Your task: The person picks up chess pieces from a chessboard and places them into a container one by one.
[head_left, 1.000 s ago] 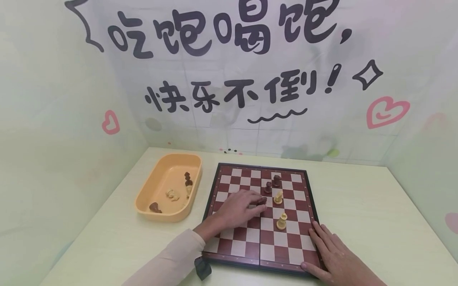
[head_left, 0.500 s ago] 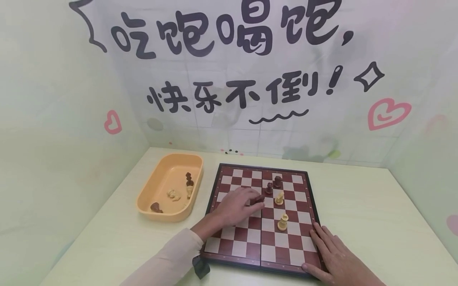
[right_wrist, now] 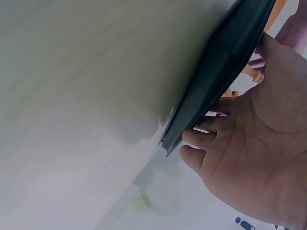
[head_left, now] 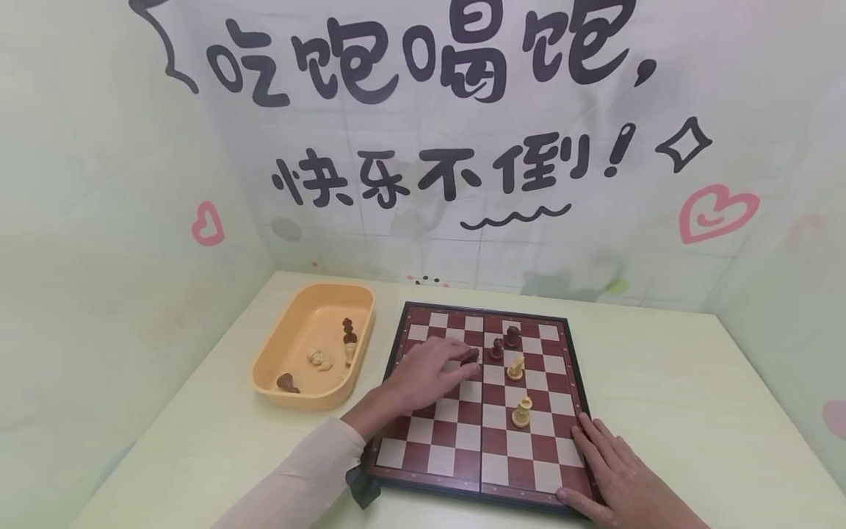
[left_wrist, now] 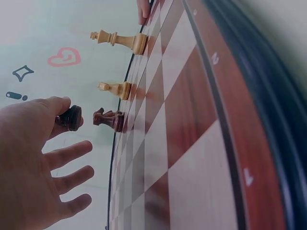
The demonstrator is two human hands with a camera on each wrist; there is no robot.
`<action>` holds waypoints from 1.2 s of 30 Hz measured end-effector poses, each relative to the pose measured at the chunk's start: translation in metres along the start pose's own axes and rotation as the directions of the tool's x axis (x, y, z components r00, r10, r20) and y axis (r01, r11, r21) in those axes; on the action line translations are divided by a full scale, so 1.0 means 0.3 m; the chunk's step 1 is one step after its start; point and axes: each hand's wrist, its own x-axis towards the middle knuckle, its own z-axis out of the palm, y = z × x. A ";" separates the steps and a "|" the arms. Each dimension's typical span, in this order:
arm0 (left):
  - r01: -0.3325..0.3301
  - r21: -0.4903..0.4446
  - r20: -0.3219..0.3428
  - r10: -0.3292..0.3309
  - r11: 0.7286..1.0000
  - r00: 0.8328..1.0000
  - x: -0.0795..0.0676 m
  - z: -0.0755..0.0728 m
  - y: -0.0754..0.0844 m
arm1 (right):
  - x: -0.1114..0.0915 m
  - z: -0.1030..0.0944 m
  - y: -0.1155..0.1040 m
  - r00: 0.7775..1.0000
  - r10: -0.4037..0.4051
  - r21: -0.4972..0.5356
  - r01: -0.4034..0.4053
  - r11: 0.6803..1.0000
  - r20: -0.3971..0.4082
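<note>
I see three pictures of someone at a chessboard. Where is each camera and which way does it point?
Head: worn on the head, looking forward and down at the chessboard, the tray, both hands and a pale sleeve.
Left wrist: low beside the board, looking along it; shows the left hand pinching a dark chess piece.
Right wrist: under the right hand, looking along the table at the board's dark edge, where the fingers rest.
Shared: head and left wrist views both show the two pale pieces standing on the board.
</note>
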 end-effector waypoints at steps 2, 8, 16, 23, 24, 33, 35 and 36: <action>0.001 -0.007 -0.005 -0.001 1.000 1.000 -0.001 -0.010 0.000 | 0.000 0.002 0.002 1.000 -0.009 0.001 0.009 1.000 -0.011; 0.000 -0.005 -0.028 0.000 1.000 1.000 -0.003 -0.033 -0.010 | 0.000 0.007 0.004 1.000 -0.010 0.012 0.010 1.000 -0.016; 0.009 0.014 -0.082 -0.007 1.000 0.997 -0.023 -0.076 -0.053 | 0.007 0.007 -0.008 1.000 0.025 0.029 -0.026 0.999 0.017; 0.045 -0.006 -0.126 -0.045 0.999 0.991 -0.044 -0.132 -0.100 | 0.007 0.004 -0.007 0.999 0.037 0.039 -0.039 0.998 0.039; 0.052 -0.012 -0.136 -0.053 0.999 0.989 -0.047 -0.138 -0.106 | 0.007 0.005 -0.007 0.999 0.035 0.038 -0.036 0.999 0.034; 0.088 -0.029 -0.196 -0.092 0.996 0.976 -0.087 -0.169 -0.168 | 0.003 0.017 -0.008 1.000 0.021 0.014 -0.021 1.000 -0.019; 0.096 -0.028 -0.208 -0.099 0.995 0.973 -0.096 -0.172 -0.184 | 0.003 0.016 -0.007 1.000 0.026 0.017 -0.026 1.000 -0.009; 0.097 -0.025 -0.213 -0.100 0.995 0.972 -0.100 -0.172 -0.191 | 0.003 0.016 -0.007 1.000 0.028 0.017 -0.028 0.999 -0.005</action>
